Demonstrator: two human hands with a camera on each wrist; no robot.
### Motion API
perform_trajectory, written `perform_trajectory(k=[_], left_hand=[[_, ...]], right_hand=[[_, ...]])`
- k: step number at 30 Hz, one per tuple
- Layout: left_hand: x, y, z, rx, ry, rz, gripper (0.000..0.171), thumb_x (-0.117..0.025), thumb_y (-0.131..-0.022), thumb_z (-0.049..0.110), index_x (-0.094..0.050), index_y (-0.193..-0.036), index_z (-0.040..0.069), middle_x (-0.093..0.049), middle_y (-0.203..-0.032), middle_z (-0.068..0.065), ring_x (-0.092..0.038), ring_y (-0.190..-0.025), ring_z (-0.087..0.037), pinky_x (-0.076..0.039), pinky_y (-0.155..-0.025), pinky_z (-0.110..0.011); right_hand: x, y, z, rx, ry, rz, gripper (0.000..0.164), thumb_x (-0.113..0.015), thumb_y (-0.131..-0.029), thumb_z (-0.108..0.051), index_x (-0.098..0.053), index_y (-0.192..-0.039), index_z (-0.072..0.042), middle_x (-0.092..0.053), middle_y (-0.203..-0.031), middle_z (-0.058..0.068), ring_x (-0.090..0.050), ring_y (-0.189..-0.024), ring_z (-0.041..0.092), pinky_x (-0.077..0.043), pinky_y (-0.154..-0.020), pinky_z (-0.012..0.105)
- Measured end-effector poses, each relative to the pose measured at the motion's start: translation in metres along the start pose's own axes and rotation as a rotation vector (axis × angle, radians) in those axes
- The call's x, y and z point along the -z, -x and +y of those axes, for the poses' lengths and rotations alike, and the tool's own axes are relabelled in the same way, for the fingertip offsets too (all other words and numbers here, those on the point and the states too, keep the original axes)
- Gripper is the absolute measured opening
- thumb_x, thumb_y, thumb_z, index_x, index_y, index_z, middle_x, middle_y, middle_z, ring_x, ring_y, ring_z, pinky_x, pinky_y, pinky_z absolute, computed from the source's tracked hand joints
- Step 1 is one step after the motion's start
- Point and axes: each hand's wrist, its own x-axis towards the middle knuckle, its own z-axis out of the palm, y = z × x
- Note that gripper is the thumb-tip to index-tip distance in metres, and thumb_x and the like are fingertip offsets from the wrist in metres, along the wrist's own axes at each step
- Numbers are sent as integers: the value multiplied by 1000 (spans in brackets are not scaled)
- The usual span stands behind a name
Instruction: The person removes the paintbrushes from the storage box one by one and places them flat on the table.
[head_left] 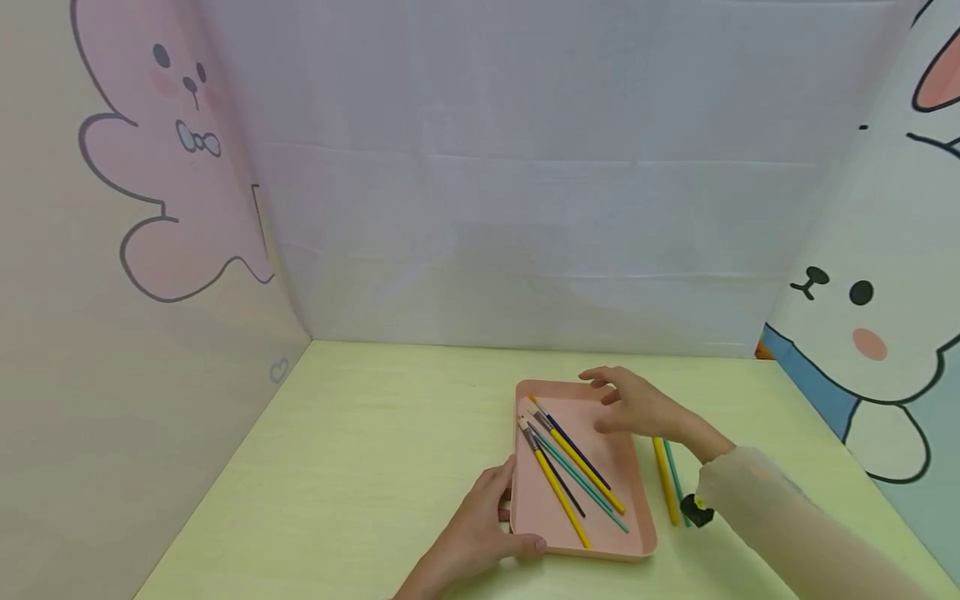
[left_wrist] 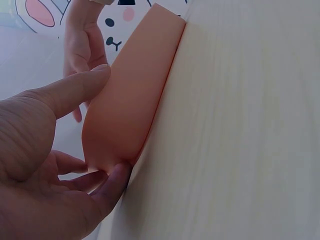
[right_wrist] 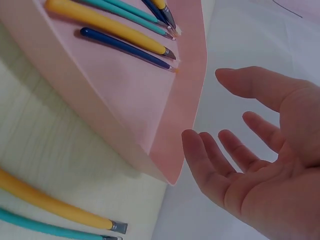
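A shallow pink tray (head_left: 618,467) lies on the table, with several paintbrushes inside, among them a yellow one (head_left: 563,500) and a dark blue one (right_wrist: 125,48). Bristles point to the far end. My left hand (head_left: 480,525) grips the tray's near left corner; in the left wrist view its thumb rests at the rim and its fingertips touch the wall (left_wrist: 130,90). Over the tray's far right corner hovers my right hand (head_left: 637,404), fingers spread and loosely bent, holding nothing. Right of the tray lie a yellow paintbrush (head_left: 666,483) and a teal paintbrush (head_left: 675,475), partly under the right forearm.
The pale yellow table (head_left: 360,467) stretches left of the tray. A white cloth (head_left: 510,208) hangs behind it, and side panels with cartoon animals stand left and right. A small black object (head_left: 697,510) sits by the right sleeve.
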Motion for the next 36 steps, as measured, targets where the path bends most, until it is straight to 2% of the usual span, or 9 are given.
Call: perform_trajectory(k=[9, 19, 27, 36], left_hand=[[-1, -1, 0, 6, -2, -4, 118, -100, -75, 26, -29, -170, 19, -44, -155, -6, -59, -111, -18, -55, -91, -31], [0, -1, -1, 0, 1, -6, 117, -99, -76, 24, -29, -170, 19, -43, -155, -7, -59, -111, -18, -55, -91, -30], [0, -1, 0, -1, 18, -7, 117, -99, -76, 20, -28, -170, 20, -43, -155, -7, -59, -111, -18, -55, -90, -30], [0, -1, -1, 1, 19, -1, 117, -99, -76, 20, -30, -169, 20, -43, -155, -7, -60, -111, -18, -55, -90, -30]], right_hand=[[-18, -17, 2, 3, -73, -27, 74, -79, -92, -1, -44, -157, -1, -48, -152, 31, -57, -129, 51, -62, -90, 48], [-33, -29, 3, -37, -146, -75, 74, -76, -91, 7, -43, -157, 1, -48, -150, 33, -55, -130, 54, -62, -91, 49], [-42, -32, 9, -68, -96, -69, 74, -77, -86, 8, -50, -154, 0, -59, -136, 27, -67, -114, 42, -63, -82, 43], [-49, -36, 12, 5, -14, -95, 65, -80, -84, 8, -56, -144, 6, -65, -127, 28, -70, -105, 40, -62, -83, 46]])
